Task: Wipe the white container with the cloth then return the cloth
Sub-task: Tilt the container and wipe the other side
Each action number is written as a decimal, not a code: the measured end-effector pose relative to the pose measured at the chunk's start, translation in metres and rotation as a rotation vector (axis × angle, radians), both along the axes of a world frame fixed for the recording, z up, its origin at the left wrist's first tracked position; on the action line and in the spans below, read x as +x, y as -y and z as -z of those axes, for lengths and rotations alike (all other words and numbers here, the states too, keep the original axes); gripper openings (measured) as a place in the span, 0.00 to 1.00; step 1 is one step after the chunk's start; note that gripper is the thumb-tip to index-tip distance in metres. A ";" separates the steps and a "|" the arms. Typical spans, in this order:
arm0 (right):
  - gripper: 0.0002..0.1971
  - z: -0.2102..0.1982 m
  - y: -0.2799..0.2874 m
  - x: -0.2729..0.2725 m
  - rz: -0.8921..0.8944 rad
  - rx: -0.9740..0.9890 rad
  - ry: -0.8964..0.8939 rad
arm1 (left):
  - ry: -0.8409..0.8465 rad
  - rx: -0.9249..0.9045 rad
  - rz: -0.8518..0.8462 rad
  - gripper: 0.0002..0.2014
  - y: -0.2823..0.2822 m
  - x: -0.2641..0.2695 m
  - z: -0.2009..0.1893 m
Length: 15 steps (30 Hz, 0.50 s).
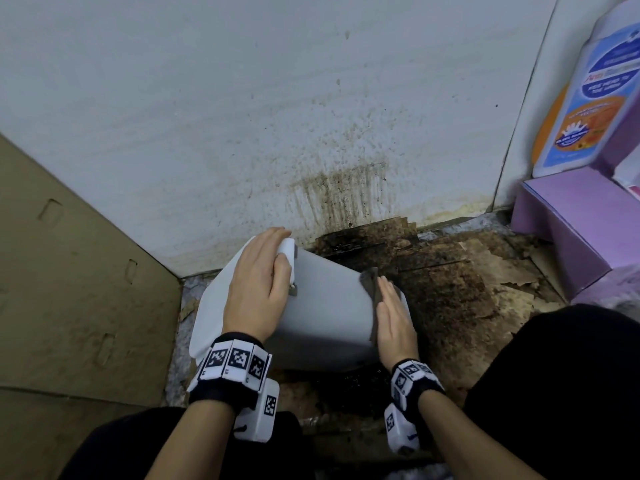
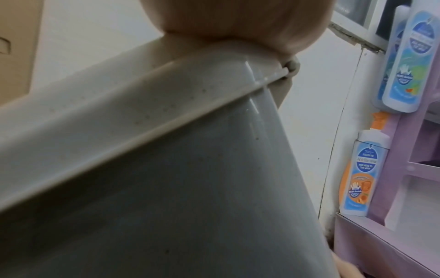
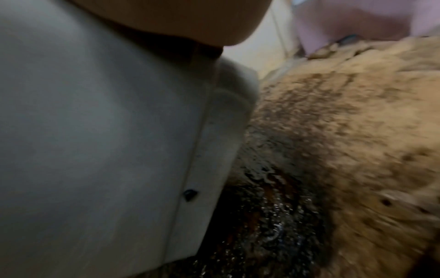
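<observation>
The white container (image 1: 325, 306) is a lidded bin tilted over on the floor, its lid toward the left. My left hand (image 1: 256, 275) lies on the lid, fingers curled over its far edge and thumb on the side by the hinge. My right hand (image 1: 393, 313) presses a dark grey cloth (image 1: 369, 282) flat against the bin's right side with straight fingers. The left wrist view shows the bin's rim and grey wall (image 2: 166, 169) close up under my palm (image 2: 238, 18). In the blurred right wrist view the bin's side (image 3: 95, 131) fills the left half.
Stained, wet brown cardboard (image 1: 450, 289) covers the floor right of the bin. The white wall (image 1: 242, 133) behind is spattered. A purple rack (image 1: 571, 230) with soap bottles (image 1: 595, 98) stands at the right, a cardboard panel (image 1: 69, 271) at the left. My black-clad knees frame the bottom.
</observation>
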State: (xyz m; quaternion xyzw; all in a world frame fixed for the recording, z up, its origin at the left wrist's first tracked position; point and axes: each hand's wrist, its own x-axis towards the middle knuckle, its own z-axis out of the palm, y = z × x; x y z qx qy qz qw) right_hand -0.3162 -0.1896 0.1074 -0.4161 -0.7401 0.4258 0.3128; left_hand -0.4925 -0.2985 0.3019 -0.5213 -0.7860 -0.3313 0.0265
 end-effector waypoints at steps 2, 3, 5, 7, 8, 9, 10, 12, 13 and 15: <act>0.26 0.012 -0.011 0.009 0.050 -0.148 0.047 | 0.001 0.000 -0.002 0.22 -0.001 0.000 0.000; 0.25 0.015 -0.016 0.012 0.057 -0.206 0.065 | 0.003 0.001 -0.004 0.22 -0.001 0.000 0.000; 0.24 0.019 -0.020 0.014 0.054 -0.262 0.075 | 0.006 0.002 -0.009 0.22 -0.001 0.001 0.000; 0.24 0.019 -0.021 0.013 0.055 -0.270 0.065 | 0.008 0.001 -0.012 0.22 -0.001 0.001 0.000; 0.24 0.019 -0.020 0.012 0.060 -0.271 0.059 | 0.009 0.002 -0.012 0.22 -0.002 0.001 0.000; 0.24 0.019 -0.020 0.012 0.067 -0.270 0.054 | 0.011 0.001 -0.010 0.22 -0.001 0.002 0.000; 0.24 0.018 -0.019 0.012 0.075 -0.269 0.051 | 0.015 -0.001 -0.011 0.22 -0.001 0.002 0.000; 0.24 0.017 -0.018 0.011 0.091 -0.266 0.047 | 0.020 -0.003 -0.016 0.22 0.000 0.001 0.000; 0.24 0.016 -0.017 0.010 0.095 -0.264 0.048 | 0.020 -0.001 -0.019 0.22 0.000 0.001 0.000; 0.24 0.015 -0.015 0.009 0.107 -0.265 0.056 | 0.018 0.005 -0.021 0.22 0.001 0.001 0.000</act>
